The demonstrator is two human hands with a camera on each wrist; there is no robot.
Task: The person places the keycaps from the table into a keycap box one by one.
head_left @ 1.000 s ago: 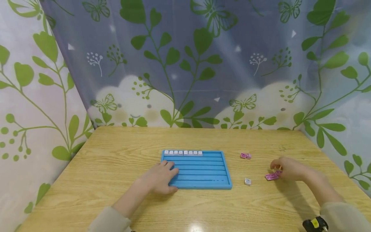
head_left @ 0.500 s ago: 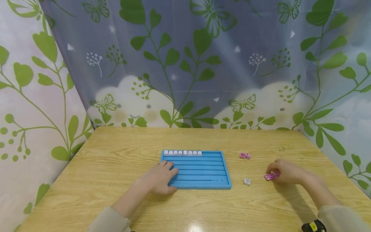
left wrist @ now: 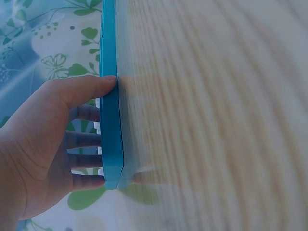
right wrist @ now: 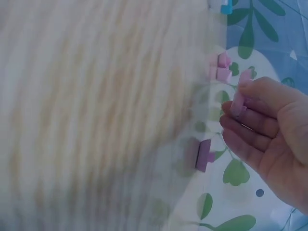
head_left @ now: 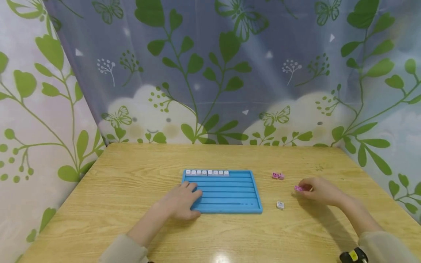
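My left hand (head_left: 182, 202) lies over the left side of a blue ridged tray (head_left: 227, 200), fingers on its top. In the left wrist view the thumb touches the tray's near wall (left wrist: 110, 120). Out to the right, my right hand (head_left: 323, 191) pinches a long pink keycap (head_left: 298, 188) between thumb and fingers, held above the table in the right wrist view. A purple-pink keycap (right wrist: 204, 155) sits on the table below that hand, hidden from the head view. Several white keycaps (head_left: 207, 173) stand in a row along the tray's far groove.
Two small pink keycaps (head_left: 277, 176) sit close together right of the tray. A single white keycap (head_left: 280, 205) lies nearer, between tray and right hand. The wooden table (head_left: 158, 157) ends at a leaf-patterned cloth (head_left: 210, 91) behind.
My right hand took hold of the long pink keycap, lifted it and carried it a little left and away from me. The left hand and tray stayed in place.
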